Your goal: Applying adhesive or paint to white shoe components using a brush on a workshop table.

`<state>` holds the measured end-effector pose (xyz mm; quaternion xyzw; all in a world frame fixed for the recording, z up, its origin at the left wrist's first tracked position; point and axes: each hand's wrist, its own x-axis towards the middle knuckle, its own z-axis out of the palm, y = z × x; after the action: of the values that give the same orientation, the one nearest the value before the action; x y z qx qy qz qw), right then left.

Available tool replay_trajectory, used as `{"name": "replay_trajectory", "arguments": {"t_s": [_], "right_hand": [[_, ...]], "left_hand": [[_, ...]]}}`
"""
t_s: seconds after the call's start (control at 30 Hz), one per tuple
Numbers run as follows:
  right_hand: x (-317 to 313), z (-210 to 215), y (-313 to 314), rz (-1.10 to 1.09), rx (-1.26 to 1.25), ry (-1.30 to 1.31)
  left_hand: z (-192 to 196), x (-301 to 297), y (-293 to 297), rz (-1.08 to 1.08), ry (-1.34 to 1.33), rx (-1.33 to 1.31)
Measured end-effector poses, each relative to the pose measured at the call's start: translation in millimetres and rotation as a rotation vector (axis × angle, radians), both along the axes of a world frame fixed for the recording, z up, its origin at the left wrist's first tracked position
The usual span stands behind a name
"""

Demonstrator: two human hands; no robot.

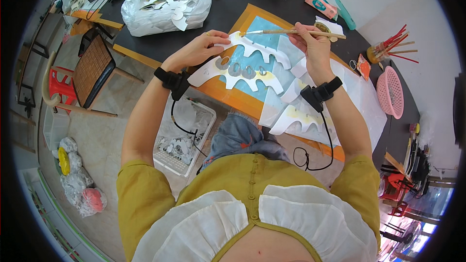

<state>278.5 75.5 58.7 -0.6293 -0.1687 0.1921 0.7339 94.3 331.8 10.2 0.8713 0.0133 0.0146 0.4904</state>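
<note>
My right hand [313, 46] is closed round a long brush [274, 32] with a pale wooden handle, held nearly level. Its tip meets the left end of a white scalloped cut-out [274, 57], where a yellowish smear shows. The fingers of my left hand [201, 48] pinch that same end. Just below lies a second white cut-out [208, 70], with several grey ovals along its middle and yellowish patches. Both lie over a blue sheet [264, 25] on an orange-edged board [247, 17]. More cut-outs [296, 116] rest on white sheets under my right forearm.
A clear bag of white pieces [165, 12] stands at the far left of the dark table. At right are a tissue pack [320, 4], a jar of sticks [376, 53] and a pink basket [390, 92]. Below the table sits a white crate [182, 162]; a chair [94, 68] stands left.
</note>
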Motion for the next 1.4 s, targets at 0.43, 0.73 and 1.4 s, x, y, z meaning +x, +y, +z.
{"name": "replay_trajectory", "arguments": {"t_s": [0.43, 0.73, 1.4], "right_hand": [[-1, -4, -3, 0.044, -0.066, 0.064], [-3, 19, -11, 0.052, -0.125, -0.118], [-32, 18, -11, 0.255, -0.097, -0.323]], "left_hand": [[3, -1, -3, 0.017, 0.033, -0.025], [2, 0, -2, 0.021, -0.003, -0.042], [8, -1, -5, 0.017, 0.059, -0.038]]}}
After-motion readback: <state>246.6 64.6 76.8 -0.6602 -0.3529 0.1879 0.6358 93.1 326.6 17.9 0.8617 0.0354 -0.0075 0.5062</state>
